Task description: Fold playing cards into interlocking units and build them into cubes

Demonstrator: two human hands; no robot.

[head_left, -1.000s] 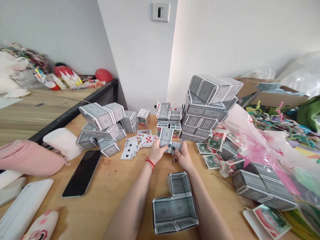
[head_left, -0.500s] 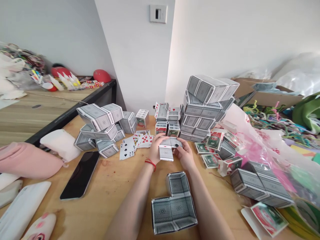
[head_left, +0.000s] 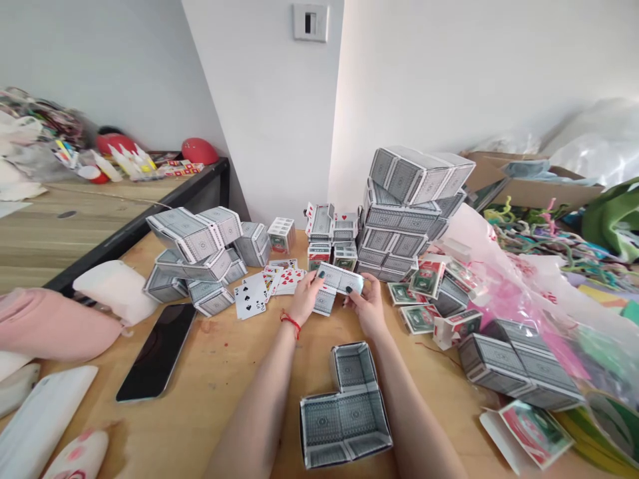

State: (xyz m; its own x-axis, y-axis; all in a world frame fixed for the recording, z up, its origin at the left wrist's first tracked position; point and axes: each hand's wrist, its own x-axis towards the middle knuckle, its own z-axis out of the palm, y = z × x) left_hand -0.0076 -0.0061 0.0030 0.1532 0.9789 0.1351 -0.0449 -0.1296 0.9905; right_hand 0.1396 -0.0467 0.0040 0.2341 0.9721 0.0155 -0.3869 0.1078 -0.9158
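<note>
My left hand (head_left: 304, 301) and my right hand (head_left: 367, 306) both pinch folded playing cards (head_left: 335, 286) with grey patterned backs, held just above the wooden table (head_left: 224, 372). A red string circles my left wrist. Between my forearms, nearer to me, lies an L-shaped open tray of folded cards (head_left: 347, 409). Loose face-up cards (head_left: 264, 287) lie fanned just left of my left hand. Small card cubes (head_left: 330, 238) stand right behind my hands.
A tall stack of card blocks (head_left: 412, 209) stands at the back right, a lower pile (head_left: 197, 256) at the back left. A black phone (head_left: 157, 351) lies at left by pink and white soft items. Card boxes, more blocks and plastic bags crowd the right side.
The cards in my hands have been turned and shifted: one stood upright a second ago, then hung down toward me, and now they lie joined between both hands, slightly farther left.
</note>
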